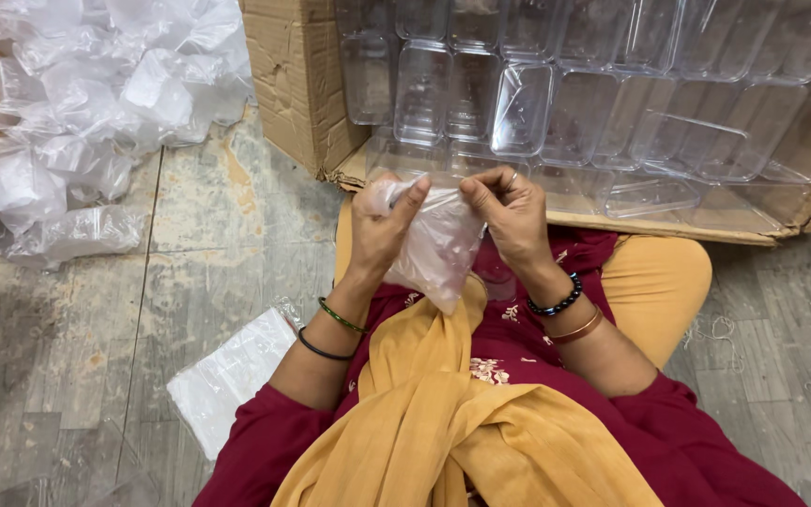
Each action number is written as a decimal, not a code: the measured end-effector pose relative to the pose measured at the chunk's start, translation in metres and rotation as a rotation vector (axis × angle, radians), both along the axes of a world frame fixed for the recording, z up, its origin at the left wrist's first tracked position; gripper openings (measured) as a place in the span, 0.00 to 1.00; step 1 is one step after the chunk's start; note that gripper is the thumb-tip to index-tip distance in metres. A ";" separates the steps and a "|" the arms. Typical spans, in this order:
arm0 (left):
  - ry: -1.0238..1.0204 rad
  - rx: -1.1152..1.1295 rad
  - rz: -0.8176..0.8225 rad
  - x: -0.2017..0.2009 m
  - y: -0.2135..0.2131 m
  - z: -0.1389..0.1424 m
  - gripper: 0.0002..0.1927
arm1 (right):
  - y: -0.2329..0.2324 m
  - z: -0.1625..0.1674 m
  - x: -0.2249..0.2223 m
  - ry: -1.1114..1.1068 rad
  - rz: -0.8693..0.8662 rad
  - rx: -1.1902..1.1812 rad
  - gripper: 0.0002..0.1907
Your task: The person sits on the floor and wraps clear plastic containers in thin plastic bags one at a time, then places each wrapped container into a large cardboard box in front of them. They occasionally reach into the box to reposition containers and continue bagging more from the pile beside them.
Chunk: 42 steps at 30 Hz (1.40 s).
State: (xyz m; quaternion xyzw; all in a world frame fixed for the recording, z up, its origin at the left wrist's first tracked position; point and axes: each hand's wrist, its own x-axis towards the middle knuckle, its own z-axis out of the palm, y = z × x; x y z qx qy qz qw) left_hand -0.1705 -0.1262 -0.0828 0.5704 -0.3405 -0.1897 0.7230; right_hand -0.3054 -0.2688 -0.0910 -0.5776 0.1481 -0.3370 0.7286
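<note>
**Bag still being opened; packing of this one not begun**

Between your two hands, just above your lap, hangs one thin clear plastic bag [438, 246]. Your left hand [382, 225] pinches its top edge between thumb and fingers, closed tight on the film; your right hand [511, 218] grips the same edge from the other side, fingers curled and also clamped on the bag. The two hands sit nearly touching, working the mouth of the bag apart. Whether the mouth has actually parted, the picture is too soft to tell, and the bag looks empty as far as you can see through it.

Judging from how things lie, you are partway through a long run. To your upper left sits a heap of filled or crumpled clear bags [96, 103] on the tiled floor [190, 282], which reads as finished work (though what is inside them cannot be made out). By your left elbow lies a flat stack of unused bags [227, 376], still thick, so plenty is left. Ahead of you, the open cardboard box [302, 84] holds many clear plastic containers [556, 103], stacked in rows and well out of either hand's grasp at this moment. None is in the bag you hold, so this piece has its opening step in hand and everything after that still to do.
</note>
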 end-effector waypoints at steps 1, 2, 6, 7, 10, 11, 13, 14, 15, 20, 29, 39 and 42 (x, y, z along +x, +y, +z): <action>0.028 -0.019 -0.036 -0.002 0.000 0.000 0.18 | 0.002 0.000 -0.001 0.006 0.013 -0.015 0.07; 0.145 -0.033 -0.088 -0.003 -0.001 0.000 0.13 | 0.004 0.001 -0.002 0.012 0.026 -0.030 0.08; 0.306 -0.107 -0.098 -0.008 -0.005 0.000 0.08 | 0.007 0.005 -0.003 0.031 -0.011 -0.142 0.07; 0.270 -0.132 -0.053 -0.009 -0.006 0.000 0.09 | 0.008 0.006 -0.004 0.006 0.006 -0.096 0.07; 0.385 -0.031 -0.123 -0.011 -0.004 -0.002 0.04 | 0.008 0.003 -0.004 -0.031 0.046 -0.012 0.08; 0.380 -0.063 -0.132 -0.012 -0.003 -0.003 0.07 | 0.008 0.001 -0.005 -0.019 0.050 -0.021 0.08; 0.369 -0.127 -0.150 -0.012 0.000 -0.002 0.19 | 0.008 -0.003 -0.006 -0.003 0.039 -0.066 0.08; 0.387 -0.148 -0.193 -0.012 0.000 -0.001 0.16 | 0.008 -0.005 -0.006 0.002 0.027 -0.100 0.08; 0.405 -0.170 -0.235 -0.012 0.001 0.000 0.13 | 0.008 -0.008 -0.005 0.008 0.015 -0.134 0.09; 0.469 -0.072 -0.091 -0.013 -0.001 0.002 0.04 | 0.014 -0.013 0.000 -0.016 0.040 -0.094 0.11; 0.105 -0.003 -0.067 -0.015 0.005 -0.009 0.07 | 0.017 0.007 -0.002 0.001 0.194 0.051 0.10; 0.051 -0.014 0.002 -0.018 0.006 -0.017 0.08 | 0.027 0.001 -0.004 0.059 0.093 -0.162 0.09; 0.072 0.053 0.009 -0.020 0.006 -0.021 0.14 | 0.030 0.000 -0.004 0.076 0.082 -0.179 0.10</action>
